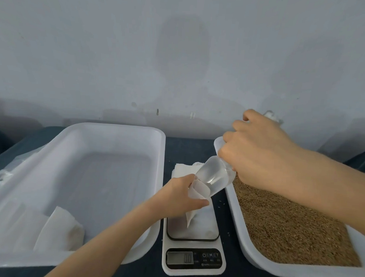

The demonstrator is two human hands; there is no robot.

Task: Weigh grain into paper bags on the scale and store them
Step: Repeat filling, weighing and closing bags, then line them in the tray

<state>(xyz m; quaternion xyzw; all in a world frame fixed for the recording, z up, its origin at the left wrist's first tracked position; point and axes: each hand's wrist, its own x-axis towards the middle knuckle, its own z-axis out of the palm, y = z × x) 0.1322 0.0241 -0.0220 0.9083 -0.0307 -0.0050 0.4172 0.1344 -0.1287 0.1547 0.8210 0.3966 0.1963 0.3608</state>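
My left hand (179, 195) grips a white paper bag (192, 213) by its open mouth, holding it over the platform of a white kitchen scale (193, 250). My right hand (259, 153) grips the handle of a clear plastic scoop (214, 174), tilted down so its mouth touches the bag's opening. Whether grain sits in the scoop is unclear. Brown grain (288, 225) fills the white tray (254, 259) on the right. The scale's display (180, 257) is lit but its digits are blurred.
A large white tray (115, 132) on the left holds filled paper bags (60, 229) at its near end. A stack of flat paper bags (183, 169) lies behind the scale. Crumpled plastic (6, 171) sits at the far left. A wall rises behind the dark table.
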